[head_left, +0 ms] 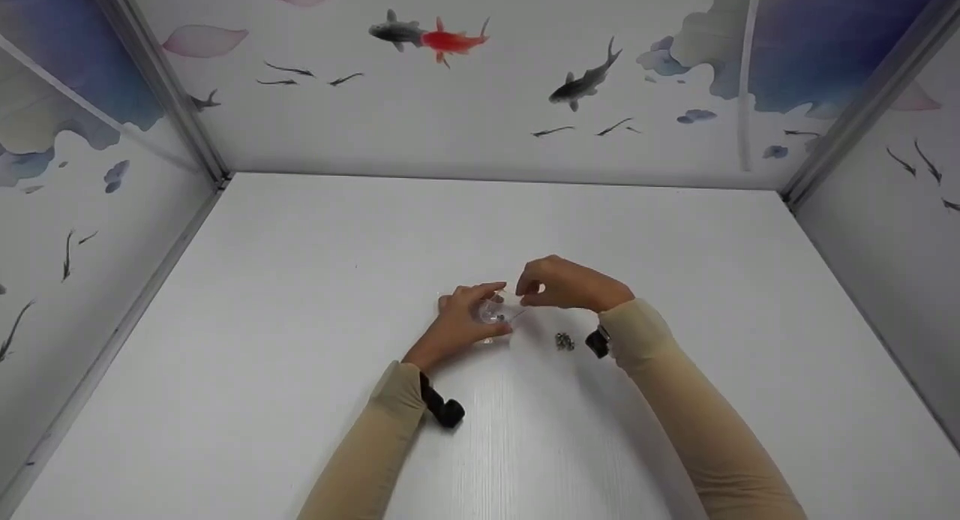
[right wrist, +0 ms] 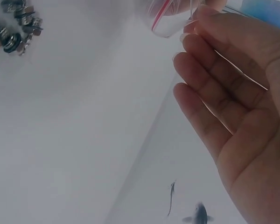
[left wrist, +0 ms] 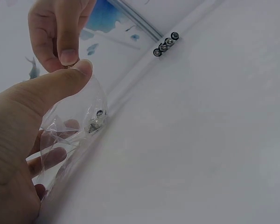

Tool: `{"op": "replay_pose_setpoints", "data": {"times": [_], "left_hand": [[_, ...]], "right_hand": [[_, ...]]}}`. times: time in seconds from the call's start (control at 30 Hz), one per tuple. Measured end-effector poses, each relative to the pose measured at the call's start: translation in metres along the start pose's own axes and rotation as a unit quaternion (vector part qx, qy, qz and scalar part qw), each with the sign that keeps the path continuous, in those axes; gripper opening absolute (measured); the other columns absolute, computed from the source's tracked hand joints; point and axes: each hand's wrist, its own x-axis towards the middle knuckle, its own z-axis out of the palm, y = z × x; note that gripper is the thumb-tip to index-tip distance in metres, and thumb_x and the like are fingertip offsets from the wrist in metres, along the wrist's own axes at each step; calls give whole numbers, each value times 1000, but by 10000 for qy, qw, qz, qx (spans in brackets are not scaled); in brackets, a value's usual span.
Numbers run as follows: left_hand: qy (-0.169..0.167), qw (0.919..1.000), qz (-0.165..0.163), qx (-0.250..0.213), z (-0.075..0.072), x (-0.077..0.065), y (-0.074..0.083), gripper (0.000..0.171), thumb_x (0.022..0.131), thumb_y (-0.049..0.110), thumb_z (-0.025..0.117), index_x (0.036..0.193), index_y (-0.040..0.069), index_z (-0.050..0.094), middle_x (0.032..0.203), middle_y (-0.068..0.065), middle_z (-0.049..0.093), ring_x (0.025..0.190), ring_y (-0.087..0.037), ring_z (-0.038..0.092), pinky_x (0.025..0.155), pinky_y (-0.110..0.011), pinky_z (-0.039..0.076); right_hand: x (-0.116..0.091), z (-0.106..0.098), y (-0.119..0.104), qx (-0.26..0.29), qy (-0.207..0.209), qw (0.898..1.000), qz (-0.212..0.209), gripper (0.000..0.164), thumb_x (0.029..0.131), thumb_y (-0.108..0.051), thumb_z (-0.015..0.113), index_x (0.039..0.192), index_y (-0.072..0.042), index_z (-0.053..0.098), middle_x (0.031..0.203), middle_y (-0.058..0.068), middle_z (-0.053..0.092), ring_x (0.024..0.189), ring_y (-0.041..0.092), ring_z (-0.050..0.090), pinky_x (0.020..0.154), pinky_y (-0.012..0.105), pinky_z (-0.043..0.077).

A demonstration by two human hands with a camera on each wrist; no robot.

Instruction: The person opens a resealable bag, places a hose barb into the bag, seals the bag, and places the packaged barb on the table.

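My left hand [head_left: 463, 317] holds a clear plastic zip bag [head_left: 512, 304] with its mouth spread between thumb and fingers. Small metal pieces [left wrist: 95, 122] lie inside the bag in the left wrist view. At the bag's mouth, my right hand [head_left: 571, 284] pinches a small metal fitting between thumb and forefinger; the fingertips hide most of it. A red zip line [right wrist: 162, 15] runs along the bag's edge in the right wrist view. On the table near my right wrist sits a small pile of metal screws with washers [head_left: 565, 341].
All this happens on a white table [head_left: 300, 265]. Panels painted with fish enclose it at the back [head_left: 480, 122] and both sides. Black wrist cameras [head_left: 448, 413] are strapped on both wrists, the right one close to the pile.
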Motion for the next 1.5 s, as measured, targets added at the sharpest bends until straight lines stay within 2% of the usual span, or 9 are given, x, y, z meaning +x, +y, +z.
{"op": "replay_pose_setpoints", "data": {"times": [0.37,0.63,0.9,1.23,1.5], "left_hand": [[-6,10000,52,46,-1,-1,-1,71,79,41,77,140,18,50,123,-2,66,117,-22,49,100,-46,18],[20,9999,133,92,0,0,-3,71,79,42,77,140,17,50,123,-2,66,117,-23,49,99,-47,18],[-29,9999,-126,12,0,0,-2,71,79,41,78,141,20,50,124,0,66,117,-19,47,99,-43,17],[18,9999,-118,95,0,-1,-1,70,79,38,78,140,19,50,122,-1,67,117,-21,48,99,-44,18],[12,9999,-94,114,0,0,0,70,79,40,77,140,18,51,123,-1,66,118,-21,48,99,-44,18]], "right_hand": [[-21,0,12,9,-204,9985,507,17,87,-10,70,104,-5,73,102,6,71,94,19,64,86,37,53],[-33,5,20,210,-416,9943,958,17,87,-11,71,103,-7,74,102,3,71,96,18,64,87,37,52],[-43,10,25,466,-482,9921,1062,12,87,-14,71,98,-12,75,97,-3,71,93,14,61,85,35,51],[-43,18,26,507,-521,9907,1147,9,87,-13,71,95,-14,76,92,-5,71,84,10,58,80,31,51],[-40,20,24,301,-569,9910,1178,9,87,-13,71,94,-13,76,92,-3,70,83,10,58,81,31,52]]}}
